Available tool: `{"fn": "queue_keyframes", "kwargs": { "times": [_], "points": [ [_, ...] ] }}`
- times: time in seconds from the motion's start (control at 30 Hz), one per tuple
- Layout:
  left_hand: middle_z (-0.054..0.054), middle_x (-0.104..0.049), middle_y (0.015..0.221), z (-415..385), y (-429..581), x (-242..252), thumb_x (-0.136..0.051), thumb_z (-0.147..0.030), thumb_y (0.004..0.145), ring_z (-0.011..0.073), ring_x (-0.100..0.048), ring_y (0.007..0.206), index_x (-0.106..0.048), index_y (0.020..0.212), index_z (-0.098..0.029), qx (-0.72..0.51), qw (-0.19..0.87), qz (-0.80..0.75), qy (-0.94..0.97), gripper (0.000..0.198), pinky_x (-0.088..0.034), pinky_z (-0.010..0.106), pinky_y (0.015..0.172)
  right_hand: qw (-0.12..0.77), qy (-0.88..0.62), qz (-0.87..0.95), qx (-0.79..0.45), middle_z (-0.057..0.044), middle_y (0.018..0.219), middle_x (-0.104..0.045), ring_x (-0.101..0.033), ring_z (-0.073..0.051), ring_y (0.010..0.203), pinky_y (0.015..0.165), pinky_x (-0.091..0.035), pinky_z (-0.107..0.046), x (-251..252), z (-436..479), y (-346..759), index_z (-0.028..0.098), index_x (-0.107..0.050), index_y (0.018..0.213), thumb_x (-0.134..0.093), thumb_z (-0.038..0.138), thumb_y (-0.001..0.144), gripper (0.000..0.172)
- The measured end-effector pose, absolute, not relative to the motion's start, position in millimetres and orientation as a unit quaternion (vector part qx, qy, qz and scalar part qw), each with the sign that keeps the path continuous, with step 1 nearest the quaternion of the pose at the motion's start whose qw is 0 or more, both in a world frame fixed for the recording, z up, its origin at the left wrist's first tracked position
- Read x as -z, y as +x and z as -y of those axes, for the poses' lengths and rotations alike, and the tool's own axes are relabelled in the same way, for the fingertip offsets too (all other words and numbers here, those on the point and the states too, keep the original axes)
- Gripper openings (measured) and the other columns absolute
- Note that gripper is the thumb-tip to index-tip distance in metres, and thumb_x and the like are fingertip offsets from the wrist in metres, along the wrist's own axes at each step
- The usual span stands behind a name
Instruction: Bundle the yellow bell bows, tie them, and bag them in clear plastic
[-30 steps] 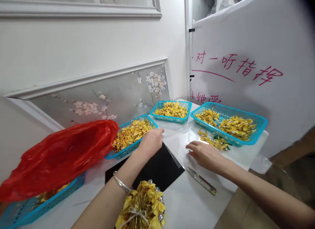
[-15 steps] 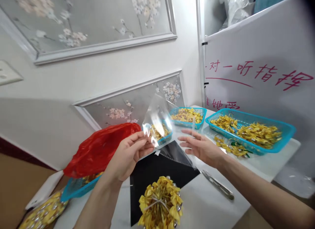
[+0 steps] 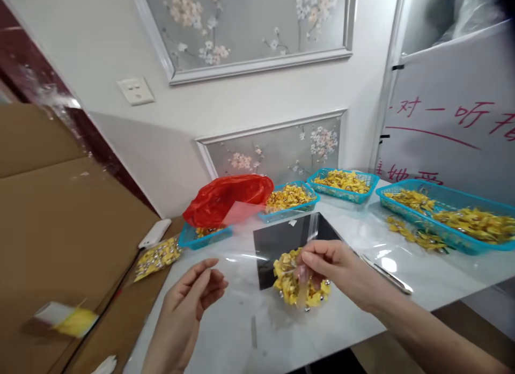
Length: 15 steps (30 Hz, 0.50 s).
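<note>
A clear plastic bag (image 3: 245, 213), hard to make out against the table, stretches across the middle of the view. My right hand (image 3: 333, 272) pinches its right side between thumb and fingers, and a pale translucent strip hangs below the fingertips. My left hand (image 3: 191, 304) is off to the left, fingers loosely curled and apart, with nothing visible in them. Under the right hand lies a round bunch of yellow flowers (image 3: 285, 280) with silvery beads, partly hidden by the hand and the plastic. It rests partly on a black sheet (image 3: 267, 245).
Blue baskets of yellow flowers (image 3: 287, 197) line the table's back, another basket (image 3: 346, 182) beside them. A long blue basket (image 3: 454, 218) is at right. Red plastic (image 3: 225, 199) covers a left basket. Metal scissors or tweezers (image 3: 388, 275) lie right; cardboard (image 3: 60, 229) stands left.
The view has swung left. My right hand now grips the plastic and is over the flower bunch. My left hand has come away from the bag, which has lowered.
</note>
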<state>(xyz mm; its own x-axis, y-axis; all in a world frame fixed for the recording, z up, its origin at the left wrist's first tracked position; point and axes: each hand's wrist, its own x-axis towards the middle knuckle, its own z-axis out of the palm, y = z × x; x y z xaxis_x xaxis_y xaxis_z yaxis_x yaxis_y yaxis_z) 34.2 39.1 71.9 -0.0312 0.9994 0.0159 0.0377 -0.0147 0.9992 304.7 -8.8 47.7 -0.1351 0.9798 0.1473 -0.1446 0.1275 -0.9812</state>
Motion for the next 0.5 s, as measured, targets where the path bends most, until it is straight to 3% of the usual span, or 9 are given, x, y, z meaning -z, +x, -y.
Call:
{"fn": "queue_keyframes", "kwargs": {
  "times": [0.1,0.2,0.23,0.27,0.33,0.5],
  "points": [
    [0.009,-0.067,0.094,-31.6,3.8,-49.0,-0.062,-0.047,0.078,0.0236,-0.065,0.085,-0.059,0.112,-0.015,-0.504,0.370,-0.578,0.525,0.046,-0.054,0.035,0.073,0.507,-0.423,0.567,-0.493,-0.003,0.064,-0.066,-0.056,-0.011,0.054,0.051,-0.041,-0.022,-42.1,9.5,269.6,0.016,-0.063,0.069,-0.059,0.050,0.084,0.037],
    [0.011,-0.049,0.135,-15.4,-8.5,-34.6,-0.059,-0.042,0.081,0.0283,-0.049,0.119,-0.049,0.124,-0.021,-0.539,0.242,-0.620,0.516,0.049,-0.038,0.043,0.101,0.488,-0.445,0.586,-0.469,-0.002,0.061,-0.064,-0.055,-0.011,0.053,0.050,-0.041,-0.022,-38.3,5.3,234.9,0.017,-0.062,0.064,-0.058,0.043,0.085,0.033],
    [0.009,-0.046,0.138,-7.3,-7.6,-32.5,-0.059,-0.040,0.082,0.0286,-0.047,0.121,-0.050,0.123,-0.024,-0.539,0.198,-0.630,0.523,0.045,-0.034,0.043,0.105,0.481,-0.450,0.589,-0.468,-0.001,0.060,-0.064,-0.055,-0.011,0.052,0.050,-0.041,-0.022,-37.6,3.8,223.8,0.018,-0.061,0.062,-0.058,0.041,0.084,0.032],
    [0.010,-0.051,0.133,1.5,-4.8,-31.3,-0.057,-0.040,0.083,0.0288,-0.052,0.113,-0.052,0.119,-0.024,-0.522,0.135,-0.632,0.556,0.039,-0.038,0.044,0.100,0.475,-0.454,0.591,-0.469,-0.001,0.060,-0.063,-0.055,-0.012,0.052,0.049,-0.042,-0.022,-37.0,2.6,213.1,0.018,-0.061,0.062,-0.058,0.040,0.084,0.032],
    [0.009,-0.058,0.124,17.6,4.1,-30.2,-0.051,-0.036,0.087,0.0273,-0.058,0.106,-0.055,0.113,-0.025,-0.486,0.119,-0.589,0.634,0.028,-0.046,0.041,0.092,0.463,-0.454,0.601,-0.468,-0.001,0.061,-0.063,-0.055,-0.012,0.052,0.049,-0.043,-0.022,-34.9,1.3,193.9,0.018,-0.061,0.063,-0.057,0.040,0.084,0.031],
    [0.013,-0.047,0.143,28.1,18.0,-15.8,-0.048,-0.023,0.087,0.0255,-0.043,0.131,-0.038,0.136,-0.022,-0.390,0.101,-0.511,0.759,0.049,-0.043,0.044,0.104,0.447,-0.469,0.624,-0.437,0.000,0.063,-0.061,-0.054,-0.013,0.056,0.051,-0.043,-0.023,-17.8,3.3,165.5,0.019,-0.060,0.071,-0.056,0.038,0.085,0.024]
  ]
}}
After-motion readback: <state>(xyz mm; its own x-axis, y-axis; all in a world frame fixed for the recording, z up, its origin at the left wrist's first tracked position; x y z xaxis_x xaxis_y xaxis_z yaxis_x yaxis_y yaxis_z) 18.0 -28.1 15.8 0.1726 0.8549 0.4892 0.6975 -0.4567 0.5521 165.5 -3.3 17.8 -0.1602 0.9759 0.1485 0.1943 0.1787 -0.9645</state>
